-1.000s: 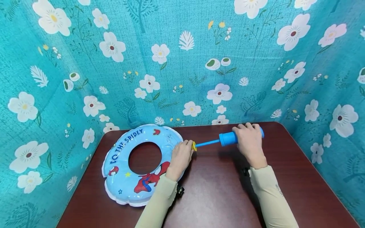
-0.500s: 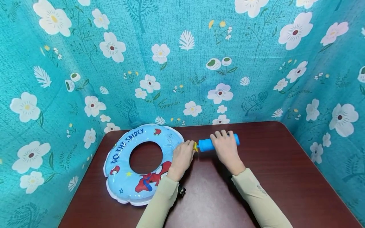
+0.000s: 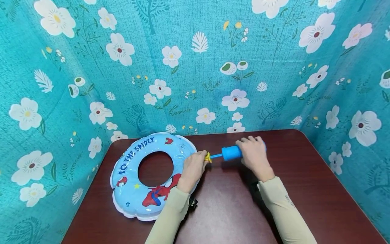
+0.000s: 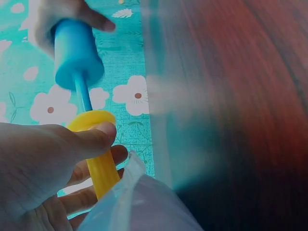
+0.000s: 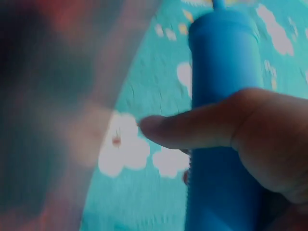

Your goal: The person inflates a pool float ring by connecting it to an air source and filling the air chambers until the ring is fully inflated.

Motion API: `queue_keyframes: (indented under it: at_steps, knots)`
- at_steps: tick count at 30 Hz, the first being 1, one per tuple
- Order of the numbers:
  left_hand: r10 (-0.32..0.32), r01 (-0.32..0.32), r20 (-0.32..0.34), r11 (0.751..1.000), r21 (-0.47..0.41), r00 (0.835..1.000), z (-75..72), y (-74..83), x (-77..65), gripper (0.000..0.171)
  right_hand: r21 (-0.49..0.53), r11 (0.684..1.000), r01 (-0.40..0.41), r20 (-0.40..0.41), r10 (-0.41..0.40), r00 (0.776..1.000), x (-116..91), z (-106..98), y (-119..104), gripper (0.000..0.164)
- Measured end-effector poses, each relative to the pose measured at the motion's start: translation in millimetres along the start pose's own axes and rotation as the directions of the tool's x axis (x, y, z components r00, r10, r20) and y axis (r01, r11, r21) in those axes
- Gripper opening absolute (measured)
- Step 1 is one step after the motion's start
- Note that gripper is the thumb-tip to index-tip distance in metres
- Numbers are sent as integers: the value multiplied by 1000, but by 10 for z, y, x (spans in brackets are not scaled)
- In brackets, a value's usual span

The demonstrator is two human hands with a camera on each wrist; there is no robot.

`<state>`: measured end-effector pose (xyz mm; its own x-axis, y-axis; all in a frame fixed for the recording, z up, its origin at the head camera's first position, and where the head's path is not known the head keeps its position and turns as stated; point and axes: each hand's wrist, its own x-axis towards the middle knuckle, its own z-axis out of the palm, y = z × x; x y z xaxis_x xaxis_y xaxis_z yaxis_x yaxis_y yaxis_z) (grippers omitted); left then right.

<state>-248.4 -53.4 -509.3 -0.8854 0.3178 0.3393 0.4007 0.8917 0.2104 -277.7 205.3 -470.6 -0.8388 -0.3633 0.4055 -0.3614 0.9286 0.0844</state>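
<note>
A blue hand pump [image 3: 232,153] with a thin blue rod [image 3: 217,156] and a yellow nozzle end [image 4: 101,168] lies between the two hands, above the table. The left hand [image 3: 192,169] pinches the yellow end, thumb against its flange, right beside the swim ring. Curled round the blue barrel [image 5: 224,62], the right hand [image 3: 254,156] grips it with a stretch of rod showing. The light-blue inflatable swim ring [image 3: 126,198], printed with a red cartoon figure, lies on the table at the left. Whether the yellow tip sits in the ring's valve is hidden by the left hand.
The dark red-brown table [image 3: 231,210] runs back to a teal flowered curtain [image 3: 189,78], which also hangs along both sides. A small black device [image 3: 192,203] is strapped under the left wrist.
The right hand pushed the barrel left until it nearly met the yellow end, then drew it back right, baring part of the rod. The left hand and swim ring stayed nearly still.
</note>
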Motion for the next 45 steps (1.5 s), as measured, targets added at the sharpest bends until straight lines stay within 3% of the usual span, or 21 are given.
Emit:
queue_keyframes:
  at_steps: [7, 12, 19, 30, 38, 45]
  knots:
    - [2, -2, -1, 1000, 10, 1000, -30, -6, -2, 19, 15, 997, -76, 52, 75, 996, -81, -246, 444, 58]
    - [-6, 6, 2, 1000, 29, 1000, -34, 1, 3, 19, 12, 998, -61, 7, 61, 998, -102, -267, 504, 60]
    - [23, -21, -31, 996, 86, 999, 2, 29, 10, 19, -45, 999, 26, -116, -31, 993, -23, -46, 272, 44]
    - [45, -37, -76, 994, 101, 996, 59, 8, 4, 17, -87, 985, 149, -71, -156, 985, -31, 201, -285, 28]
    - [51, -44, -85, 996, 77, 995, 93, -41, 3, 18, -66, 989, 136, 4, -136, 991, -51, 264, -495, 54]
    - [43, -38, -77, 997, 63, 996, 83, -75, 6, 21, -20, 995, 96, 38, -95, 995, -44, 190, -365, 57]
